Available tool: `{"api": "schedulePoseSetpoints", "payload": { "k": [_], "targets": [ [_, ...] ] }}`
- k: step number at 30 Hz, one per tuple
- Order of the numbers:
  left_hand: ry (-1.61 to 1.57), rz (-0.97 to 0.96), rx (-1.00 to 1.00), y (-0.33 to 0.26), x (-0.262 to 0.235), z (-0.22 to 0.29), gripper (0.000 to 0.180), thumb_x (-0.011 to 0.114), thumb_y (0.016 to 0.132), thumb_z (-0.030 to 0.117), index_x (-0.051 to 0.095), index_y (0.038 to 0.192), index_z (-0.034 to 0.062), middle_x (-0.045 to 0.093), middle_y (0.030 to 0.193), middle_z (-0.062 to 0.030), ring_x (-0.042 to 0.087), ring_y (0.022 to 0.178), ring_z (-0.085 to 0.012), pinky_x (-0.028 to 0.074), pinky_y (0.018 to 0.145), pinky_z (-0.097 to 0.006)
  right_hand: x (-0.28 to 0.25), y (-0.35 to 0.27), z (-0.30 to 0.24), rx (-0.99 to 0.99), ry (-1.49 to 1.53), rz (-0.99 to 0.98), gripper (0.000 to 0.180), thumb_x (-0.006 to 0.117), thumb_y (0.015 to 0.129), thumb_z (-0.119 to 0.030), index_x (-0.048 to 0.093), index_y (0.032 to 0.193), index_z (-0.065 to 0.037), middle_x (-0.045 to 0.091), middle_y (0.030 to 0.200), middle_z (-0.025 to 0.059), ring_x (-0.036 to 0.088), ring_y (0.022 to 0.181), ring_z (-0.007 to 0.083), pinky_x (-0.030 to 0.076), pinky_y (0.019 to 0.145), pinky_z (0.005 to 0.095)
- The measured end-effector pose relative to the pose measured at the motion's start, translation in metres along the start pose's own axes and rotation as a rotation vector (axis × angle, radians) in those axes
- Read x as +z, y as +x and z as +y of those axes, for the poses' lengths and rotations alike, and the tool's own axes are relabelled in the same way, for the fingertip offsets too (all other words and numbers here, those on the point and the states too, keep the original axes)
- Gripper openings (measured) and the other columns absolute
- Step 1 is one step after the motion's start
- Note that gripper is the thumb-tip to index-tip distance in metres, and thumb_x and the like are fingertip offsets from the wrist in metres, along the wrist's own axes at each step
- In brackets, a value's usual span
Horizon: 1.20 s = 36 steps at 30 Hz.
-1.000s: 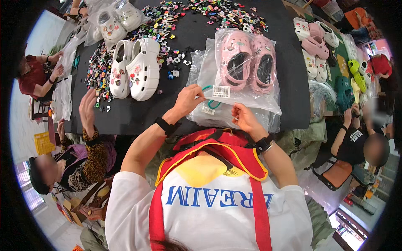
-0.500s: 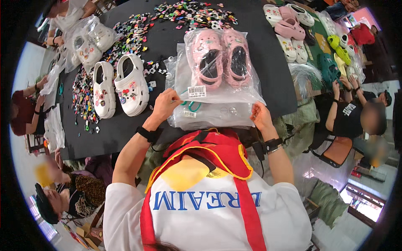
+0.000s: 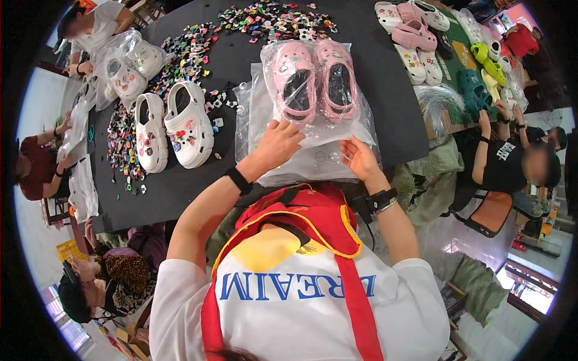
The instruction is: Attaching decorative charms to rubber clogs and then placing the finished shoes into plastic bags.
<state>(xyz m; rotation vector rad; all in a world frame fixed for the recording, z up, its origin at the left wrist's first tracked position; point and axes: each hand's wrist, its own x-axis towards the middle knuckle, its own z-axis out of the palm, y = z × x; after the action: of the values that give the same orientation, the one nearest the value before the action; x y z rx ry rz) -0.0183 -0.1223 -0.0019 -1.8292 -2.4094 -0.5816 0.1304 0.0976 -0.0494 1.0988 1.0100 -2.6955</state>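
Observation:
A pair of pink clogs (image 3: 294, 75) lies in a clear plastic bag (image 3: 319, 133) on top of other flat plastic bags (image 3: 283, 171) in front of me. My left hand (image 3: 278, 144) rests over the bag's near left part, fingers together and curled down; what is under them is hidden. At the near right edge of the same bag is my right hand (image 3: 359, 159), with thumb and fingers apart. To the left, a pair of white clogs (image 3: 189, 127) decorated with colourful charms stands on the black table (image 3: 385, 114).
Many small charms (image 3: 180, 57) spread over the table's left and far side. Bagged white clogs (image 3: 123, 75) lie at the far left. More clogs (image 3: 415, 36) cover a green table at the right, near a person in black (image 3: 509, 162). Another person (image 3: 36, 165) works at the left.
My left hand has moved right and over the bag's label, which it now covers. The teal loops there are out of sight. My right hand has shifted slightly left, its fingers parting from the bag's corner.

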Motion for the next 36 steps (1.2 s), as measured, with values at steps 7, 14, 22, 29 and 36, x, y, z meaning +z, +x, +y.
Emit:
{"api": "schedulePoseSetpoints", "payload": {
  "k": [7,14,22,29,36],
  "targets": [
    [0.098,-0.089,0.019,0.013,0.014,-0.004,0.022,0.064,0.070,0.021,0.058,0.090,0.0123,0.052,0.088,-0.0018,0.049,0.085,-0.0198,0.036,0.074,-0.034,0.005,0.004,0.009,-0.100,-0.020,0.086,0.019,0.055,0.086,-0.032,0.053,0.088,-0.013,0.059,0.084,-0.0005,0.054,0.075,0.0092,0.043,0.065,0.0276],
    [0.080,-0.018,0.086,0.018,0.014,-0.002,0.012,0.057,0.070,0.018,0.058,0.078,0.0100,0.053,0.086,-0.0040,0.050,0.087,-0.0215,0.037,0.074,-0.036,0.006,-0.003,0.009,-0.125,-0.082,0.134,0.021,0.056,0.086,-0.034,0.053,0.087,-0.013,0.058,0.083,-0.0015,0.053,0.073,0.0084,0.041,0.064,0.0259],
    [0.089,-0.076,0.071,0.024,0.020,-0.003,0.024,0.059,0.068,0.018,0.060,0.090,0.0102,0.052,0.096,-0.0034,0.047,0.088,-0.0201,0.035,0.080,-0.036,0.006,-0.005,0.005,-0.215,-0.172,0.092,0.021,0.058,0.085,-0.031,0.054,0.087,-0.011,0.060,0.083,0.0002,0.053,0.074,0.0082,0.040,0.065,0.0235],
    [0.263,-0.072,0.057,0.021,0.028,0.000,0.022,0.053,0.070,0.015,0.058,0.091,0.0080,0.051,0.099,-0.0031,0.045,0.088,-0.0197,0.034,0.079,-0.037,0.004,-0.003,0.008,-0.236,-0.225,0.092,0.015,0.061,0.081,-0.023,0.056,0.087,-0.010,0.059,0.079,0.0005,0.054,0.071,0.0085,0.041,0.063,0.0238],
    [0.310,-0.039,0.035,0.024,0.036,-0.007,0.012,0.053,0.069,0.015,0.057,0.079,0.0095,0.051,0.087,-0.0034,0.045,0.085,-0.0199,0.034,0.075,-0.036,0.002,-0.002,0.012,-0.231,-0.252,0.104,0.014,0.061,0.078,-0.020,0.056,0.086,-0.010,0.058,0.076,0.0001,0.053,0.068,0.0090,0.041,0.062,0.0245]
  ]
}}
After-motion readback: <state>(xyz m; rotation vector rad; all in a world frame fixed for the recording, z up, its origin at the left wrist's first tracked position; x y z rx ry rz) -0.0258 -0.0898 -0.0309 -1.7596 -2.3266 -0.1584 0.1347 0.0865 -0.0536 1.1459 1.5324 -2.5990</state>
